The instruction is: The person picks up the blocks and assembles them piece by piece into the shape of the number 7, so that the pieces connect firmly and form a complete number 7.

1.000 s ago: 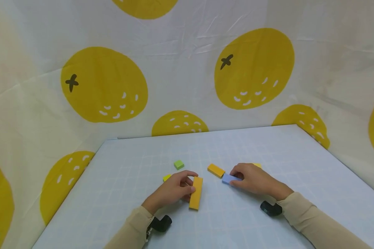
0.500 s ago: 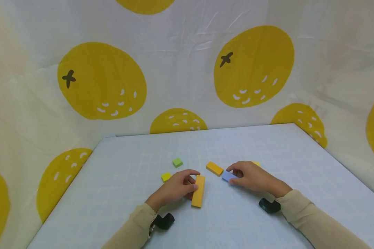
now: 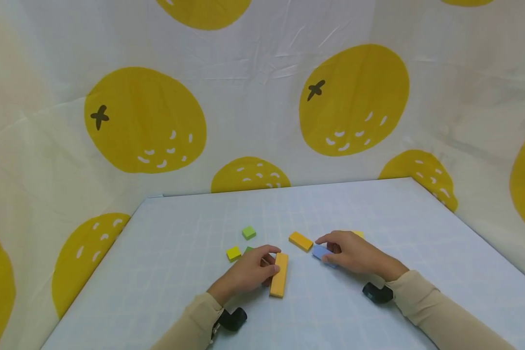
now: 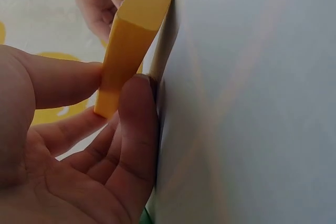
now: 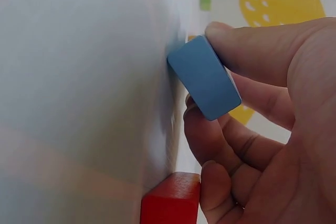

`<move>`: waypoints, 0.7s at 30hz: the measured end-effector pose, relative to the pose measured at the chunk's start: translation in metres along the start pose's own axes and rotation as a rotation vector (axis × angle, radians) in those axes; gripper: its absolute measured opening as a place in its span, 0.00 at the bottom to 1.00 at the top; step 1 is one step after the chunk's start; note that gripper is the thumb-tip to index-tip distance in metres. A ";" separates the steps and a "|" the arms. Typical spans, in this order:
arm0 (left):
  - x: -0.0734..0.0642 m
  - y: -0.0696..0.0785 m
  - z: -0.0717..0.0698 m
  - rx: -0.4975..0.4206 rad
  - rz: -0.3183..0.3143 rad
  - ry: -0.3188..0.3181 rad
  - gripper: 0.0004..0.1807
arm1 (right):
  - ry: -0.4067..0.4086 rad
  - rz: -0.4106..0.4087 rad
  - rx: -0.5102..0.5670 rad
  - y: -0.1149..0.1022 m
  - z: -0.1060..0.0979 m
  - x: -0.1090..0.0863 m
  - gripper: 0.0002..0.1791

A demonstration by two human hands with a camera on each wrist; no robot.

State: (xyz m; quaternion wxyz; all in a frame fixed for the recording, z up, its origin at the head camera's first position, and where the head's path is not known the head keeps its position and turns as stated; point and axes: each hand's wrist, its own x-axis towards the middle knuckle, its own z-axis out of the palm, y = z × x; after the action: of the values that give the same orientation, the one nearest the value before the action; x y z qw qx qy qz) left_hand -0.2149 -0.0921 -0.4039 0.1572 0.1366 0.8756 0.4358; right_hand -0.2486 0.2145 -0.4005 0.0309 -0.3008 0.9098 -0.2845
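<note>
My left hand (image 3: 248, 270) pinches a long orange block (image 3: 279, 275) between thumb and fingers. In the left wrist view that orange block (image 4: 135, 30) is tilted, one end toward the camera, close over the table. My right hand (image 3: 354, 250) grips a blue block (image 3: 322, 253), its near end partly covered by the thumb. Seen from the right wrist, the blue block (image 5: 207, 80) leans on edge between thumb and fingers. A red block (image 5: 170, 200) lies beside the lower fingers there; the right hand hides it in the head view. A shorter orange block (image 3: 301, 241) lies just beyond the blue one.
Left of centre lie a yellow block (image 3: 234, 253), a light green block (image 3: 249, 232) and a green block (image 3: 248, 249) partly behind the left hand. Another yellow block (image 3: 358, 234) shows behind the right hand. A cloth printed with fruit (image 3: 253, 121) hangs behind the table (image 3: 179, 228).
My left hand has shifted slightly right with the long orange block, uncovering more of the yellow block and a green one. The blue block has turned a little in my right hand.
</note>
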 end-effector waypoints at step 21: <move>-0.004 0.002 0.000 0.057 -0.014 0.020 0.20 | 0.000 -0.015 -0.022 0.003 0.004 0.000 0.21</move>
State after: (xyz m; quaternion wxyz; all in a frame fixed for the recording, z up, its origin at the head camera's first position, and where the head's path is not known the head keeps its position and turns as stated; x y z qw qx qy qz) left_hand -0.2111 -0.0917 -0.4017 0.1475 0.1307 0.8902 0.4108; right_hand -0.2491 0.2145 -0.4048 0.0256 -0.3081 0.9104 -0.2749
